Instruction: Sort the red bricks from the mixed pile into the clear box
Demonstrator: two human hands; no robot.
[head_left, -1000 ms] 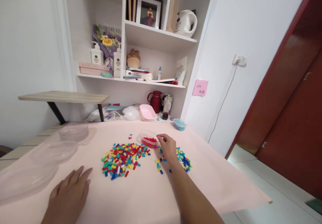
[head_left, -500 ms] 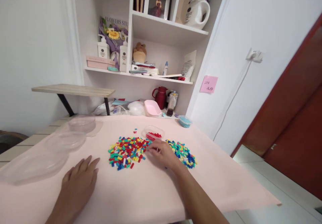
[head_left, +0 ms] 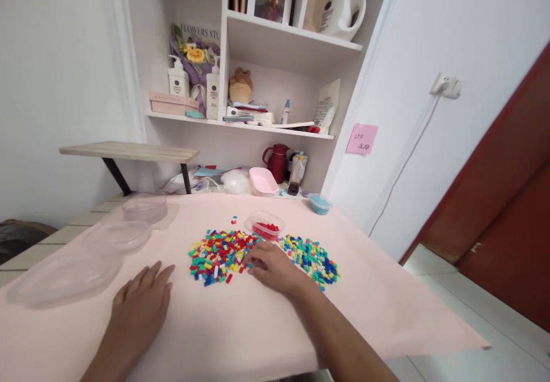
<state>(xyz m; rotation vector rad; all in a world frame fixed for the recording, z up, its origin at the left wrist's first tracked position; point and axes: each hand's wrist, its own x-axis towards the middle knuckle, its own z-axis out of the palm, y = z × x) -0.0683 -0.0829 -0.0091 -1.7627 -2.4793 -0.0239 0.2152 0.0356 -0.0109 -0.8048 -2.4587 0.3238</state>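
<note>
My left hand lies flat on the pink table cover, fingers stretched out, holding nothing. To its right is a mixed pile of small coloured plastic pieces in red, yellow, green, blue and white. My right hand is over the right edge of that pile, thumb and fingertips drawn together low among the pieces. Whatever lies in its pinch is too small to make out. Just behind it stands a clear plastic tub with red pieces inside. A second pile, mostly green, blue and yellow, lies right of the hand.
Several clear containers line the left of the table. A tub of light-blue pieces is at the back right. Behind stand a pink tray, a dark red jug and a bottle. A wooden riser stands back left.
My right hand has shifted slightly left and toward me, from beside the tub to the pile's near right edge. My left hand stays flat. The camera view has moved a little.
</note>
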